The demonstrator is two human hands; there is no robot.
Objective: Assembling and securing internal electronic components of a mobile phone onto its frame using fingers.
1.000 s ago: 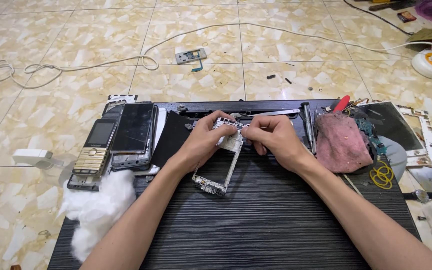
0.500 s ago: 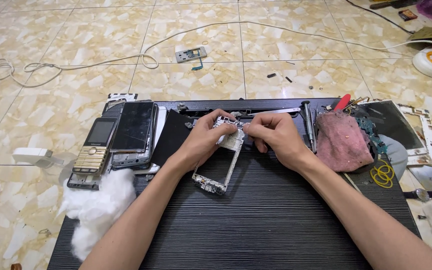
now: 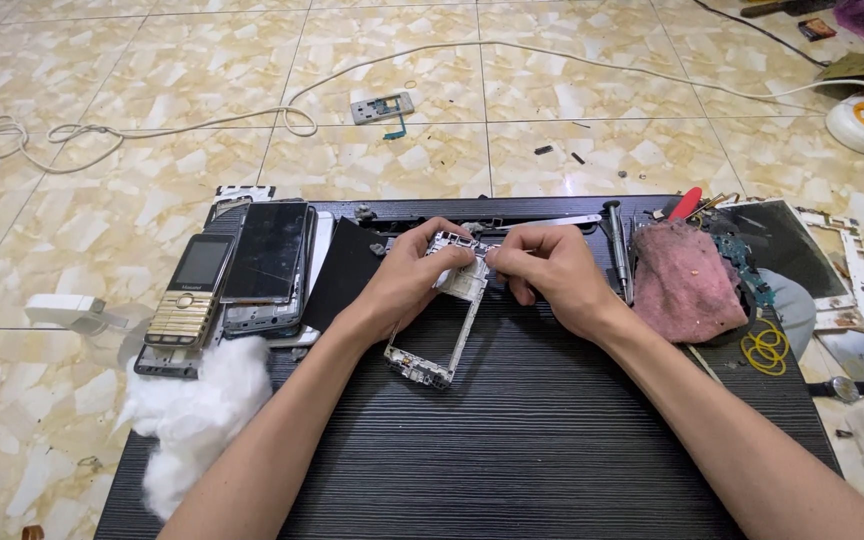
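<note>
Bright, even light, soft shadows, sharp centre; the edges bend slightly, perhaps from a wide lens.

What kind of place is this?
Probably an informal phone repair spot on a tiled floor: both hands work on a bare metal phone frame, beside stacked old phones and a black-handled screwdriver.

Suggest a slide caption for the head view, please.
Both hands, left and right, hold a phone frame over a black mat.
</note>
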